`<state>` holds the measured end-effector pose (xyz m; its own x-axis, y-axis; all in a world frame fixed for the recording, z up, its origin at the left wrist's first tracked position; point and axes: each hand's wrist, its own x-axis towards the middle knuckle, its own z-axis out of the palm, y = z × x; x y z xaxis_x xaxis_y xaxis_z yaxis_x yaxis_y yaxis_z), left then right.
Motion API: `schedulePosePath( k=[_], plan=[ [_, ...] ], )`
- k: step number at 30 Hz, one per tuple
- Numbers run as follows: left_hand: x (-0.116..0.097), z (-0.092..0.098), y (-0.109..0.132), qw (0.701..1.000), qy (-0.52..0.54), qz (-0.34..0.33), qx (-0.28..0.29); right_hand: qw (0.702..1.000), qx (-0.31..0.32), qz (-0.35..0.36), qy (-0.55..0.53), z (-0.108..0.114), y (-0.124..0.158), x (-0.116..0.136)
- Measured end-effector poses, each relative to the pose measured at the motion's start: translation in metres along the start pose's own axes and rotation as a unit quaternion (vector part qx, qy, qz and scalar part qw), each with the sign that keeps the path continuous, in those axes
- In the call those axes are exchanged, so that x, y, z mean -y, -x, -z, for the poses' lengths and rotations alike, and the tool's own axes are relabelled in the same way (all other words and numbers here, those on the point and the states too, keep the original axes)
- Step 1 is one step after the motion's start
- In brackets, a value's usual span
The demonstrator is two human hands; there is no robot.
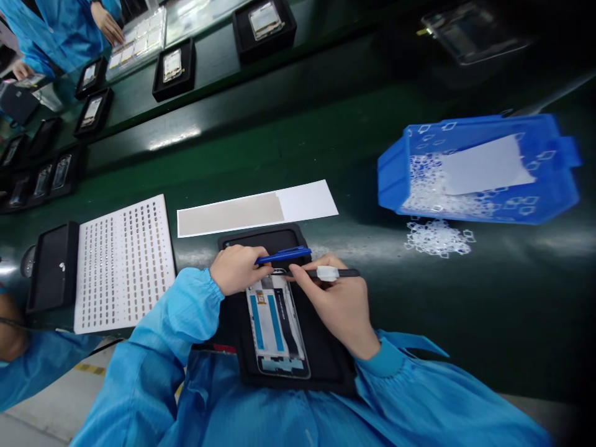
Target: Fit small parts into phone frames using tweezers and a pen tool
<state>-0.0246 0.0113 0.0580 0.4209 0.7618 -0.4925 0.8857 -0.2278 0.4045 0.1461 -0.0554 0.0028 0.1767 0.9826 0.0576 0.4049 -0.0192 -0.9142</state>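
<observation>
Over the black rectangular tray (328,363), your left hand (237,270) gripped a slim blue plastic pen-like tool (289,254) and your right hand (342,310) pinched a thin black white-wrapped tool (326,273), the opened silvery blue-striped phone (275,326) lying inside, seemingly cradled for steadiness.

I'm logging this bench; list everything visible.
Phone body: one, silver, centre
Holder tray: one, black, beneath
Implement: one, blue, left hand
Slim tool: one, black, right hand
Strip: one, beige-white, beyond tray
Parts sheet: one, white, left
Bin: one, blue, right
Paper: one, white, in bin
Loops: many, white, right
Other trays: several, black, left
Partitioned tray: one, clear, rear
Framed part: one, dark, rear right
Table: one, green, underneath
Co-workers' sleeves: several, blue, left
Own hands: two, bare, blue-sleeved, centre
</observation>
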Motion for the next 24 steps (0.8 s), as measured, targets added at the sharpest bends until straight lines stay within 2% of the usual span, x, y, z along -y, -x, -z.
schedulePosePath(
  k=[5,11,19,22,24],
  plan=[
    [-0.0005,-0.0001,-0.0002,1.000,-0.012,0.006,0.006,0.999,-0.008,0.015,-0.027,0.0014,0.0005,0.0026],
    [0.0012,-0.0002,-0.0012,1.000,-0.006,0.005,0.010,0.996,0.013,0.080,0.034,0.0029,0.0008,0.0053],
    [0.0031,-0.0025,-0.0015,1.000,0.005,0.006,0.001,0.991,-0.007,0.088,0.101,-0.0021,-0.0009,0.0001],
    [0.0038,-0.0040,0.0008,1.000,0.009,0.011,-0.011,0.994,-0.008,0.092,0.060,0.0001,-0.0038,0.0006],
    [0.0049,-0.0052,0.0041,0.999,0.024,0.011,-0.041,0.995,-0.025,0.090,0.018,0.0027,-0.0058,0.0009]
  ],
)
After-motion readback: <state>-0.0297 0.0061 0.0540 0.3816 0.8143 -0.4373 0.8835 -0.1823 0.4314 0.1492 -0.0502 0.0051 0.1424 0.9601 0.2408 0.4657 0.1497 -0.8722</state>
